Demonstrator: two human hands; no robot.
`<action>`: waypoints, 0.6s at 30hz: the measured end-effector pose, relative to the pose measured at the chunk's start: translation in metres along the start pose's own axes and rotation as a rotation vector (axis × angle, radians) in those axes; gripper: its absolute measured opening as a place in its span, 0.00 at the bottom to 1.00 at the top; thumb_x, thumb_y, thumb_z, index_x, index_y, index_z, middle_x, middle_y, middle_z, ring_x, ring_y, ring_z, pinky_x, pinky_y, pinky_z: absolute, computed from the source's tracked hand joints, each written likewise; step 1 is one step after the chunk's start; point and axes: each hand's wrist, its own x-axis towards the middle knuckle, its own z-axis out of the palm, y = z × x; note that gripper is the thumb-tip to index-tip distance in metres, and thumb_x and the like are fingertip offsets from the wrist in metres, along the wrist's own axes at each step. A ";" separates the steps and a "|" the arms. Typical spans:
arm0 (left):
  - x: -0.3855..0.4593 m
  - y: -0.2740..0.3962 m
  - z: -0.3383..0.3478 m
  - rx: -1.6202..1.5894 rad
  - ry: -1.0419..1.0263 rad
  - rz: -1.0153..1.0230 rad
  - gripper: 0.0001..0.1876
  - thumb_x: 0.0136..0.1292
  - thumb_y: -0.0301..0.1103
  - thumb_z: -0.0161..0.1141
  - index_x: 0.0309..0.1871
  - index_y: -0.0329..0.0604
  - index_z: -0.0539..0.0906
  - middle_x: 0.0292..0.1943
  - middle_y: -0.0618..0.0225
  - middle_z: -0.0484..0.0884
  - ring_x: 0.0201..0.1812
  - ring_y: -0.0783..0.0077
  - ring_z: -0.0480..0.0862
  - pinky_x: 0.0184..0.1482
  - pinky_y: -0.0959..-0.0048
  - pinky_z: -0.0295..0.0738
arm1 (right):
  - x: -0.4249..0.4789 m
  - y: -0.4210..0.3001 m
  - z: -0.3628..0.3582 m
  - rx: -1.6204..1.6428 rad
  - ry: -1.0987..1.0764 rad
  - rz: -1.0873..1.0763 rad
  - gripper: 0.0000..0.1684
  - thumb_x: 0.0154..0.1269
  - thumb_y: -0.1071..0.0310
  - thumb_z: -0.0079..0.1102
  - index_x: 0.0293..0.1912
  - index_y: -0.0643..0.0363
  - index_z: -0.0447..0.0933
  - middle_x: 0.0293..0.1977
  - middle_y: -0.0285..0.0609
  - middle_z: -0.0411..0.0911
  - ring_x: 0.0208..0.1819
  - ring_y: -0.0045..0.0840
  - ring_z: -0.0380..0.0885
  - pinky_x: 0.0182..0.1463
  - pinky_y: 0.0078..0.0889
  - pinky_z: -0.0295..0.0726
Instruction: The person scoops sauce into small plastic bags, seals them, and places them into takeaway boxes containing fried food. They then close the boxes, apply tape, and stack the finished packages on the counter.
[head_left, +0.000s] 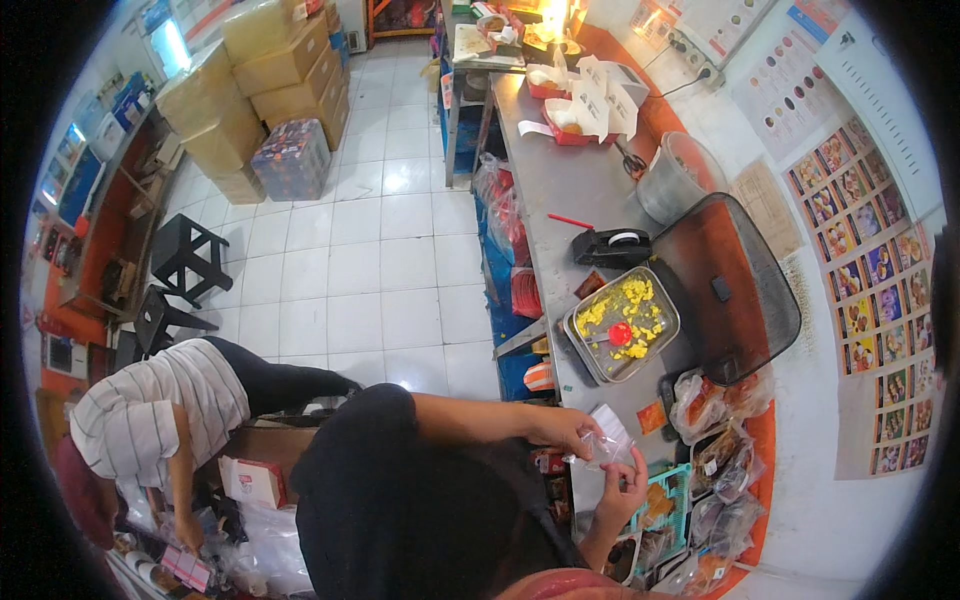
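Note:
My left hand (571, 433) pinches a small clear plastic bag (611, 450) over the edge of the steel counter (536, 202). The fingers of my right hand (624, 486) hold the bag's other side. White paper or plastic packets (613, 426) lie at the bag, partly covered. Beyond it, an orange sachet (651, 417) rests on the counter. A glass dish (624, 326) with yellow crumbled food and a red scoop (619, 334) stands to the left of my hands.
Along the counter are a tape dispenser (611, 247), a mesh food cover (739, 292), a plastic tub (679, 176), red food boxes (570, 124), a teal basket (664, 499) and bagged foods (705, 405). Behind me, a person (161, 412) bends over packaging. Black stools (184, 251) and cartons (289, 67) stand on the floor.

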 end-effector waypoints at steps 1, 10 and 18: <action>0.002 -0.009 -0.009 -0.053 -0.001 -0.077 0.25 0.68 0.41 0.71 0.64 0.38 0.80 0.42 0.66 0.85 0.39 0.73 0.83 0.39 0.72 0.79 | 0.000 0.001 0.000 -0.015 0.017 -0.023 0.32 0.70 0.76 0.67 0.70 0.68 0.67 0.33 0.37 0.83 0.38 0.17 0.81 0.53 0.21 0.75; -0.005 0.016 -0.001 0.254 0.259 -0.092 0.17 0.74 0.45 0.64 0.37 0.38 0.87 0.24 0.74 0.81 0.27 0.78 0.79 0.32 0.74 0.74 | 0.002 -0.001 0.014 0.251 -0.057 0.092 0.39 0.68 0.77 0.69 0.73 0.64 0.61 0.36 0.41 0.86 0.41 0.19 0.82 0.50 0.23 0.81; -0.003 0.027 0.016 0.996 0.464 0.732 0.32 0.63 0.46 0.73 0.65 0.39 0.76 0.54 0.56 0.83 0.56 0.55 0.80 0.62 0.58 0.72 | 0.002 0.015 0.001 0.246 0.003 0.065 0.38 0.74 0.72 0.64 0.76 0.65 0.56 0.39 0.48 0.87 0.44 0.26 0.85 0.55 0.29 0.82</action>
